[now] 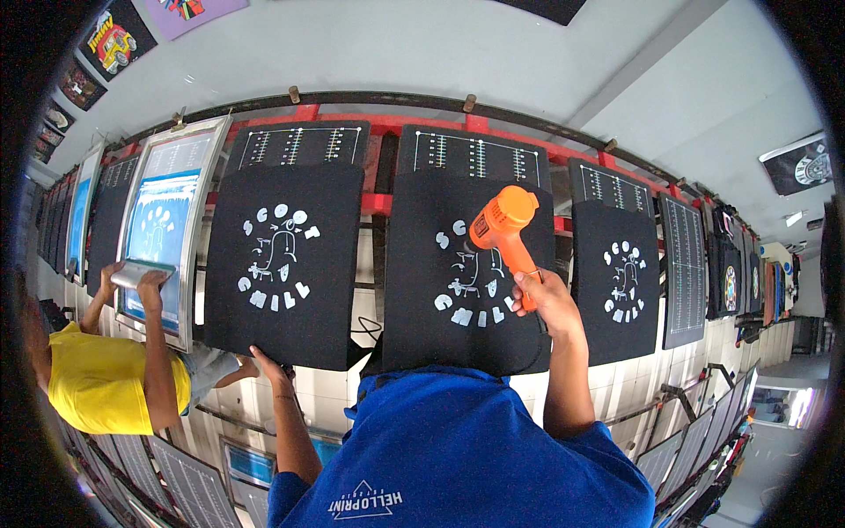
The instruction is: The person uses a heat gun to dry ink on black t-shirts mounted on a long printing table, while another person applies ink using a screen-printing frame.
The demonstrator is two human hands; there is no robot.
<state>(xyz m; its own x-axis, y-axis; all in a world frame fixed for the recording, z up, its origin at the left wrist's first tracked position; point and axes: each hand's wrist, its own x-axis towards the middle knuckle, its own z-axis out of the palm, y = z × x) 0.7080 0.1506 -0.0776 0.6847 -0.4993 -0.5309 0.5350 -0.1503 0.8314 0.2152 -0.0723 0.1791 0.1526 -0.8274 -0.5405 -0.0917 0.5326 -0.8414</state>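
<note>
My right hand point(547, 301) is closed around the handle of an orange heat gun point(505, 224). The gun is held over a black shirt point(414, 273) stretched on the middle board, its nozzle aimed left toward a white print point(475, 277) of letters in a ring around a line drawing. Part of that print is hidden by the gun. My left hand point(271, 366) is at the lower edge of a second black shirt point(229, 312) on the board to the left, which bears the same print. Its visible fingers look stretched out, though some are hidden.
Another printed black shirt point(616, 334) lies on the board to the right. At the left, a co-worker in a yellow shirt point(106, 387) holds a squeegee point(141, 273) against a framed blue screen point(163, 220). A red rail point(374, 204) runs behind the boards.
</note>
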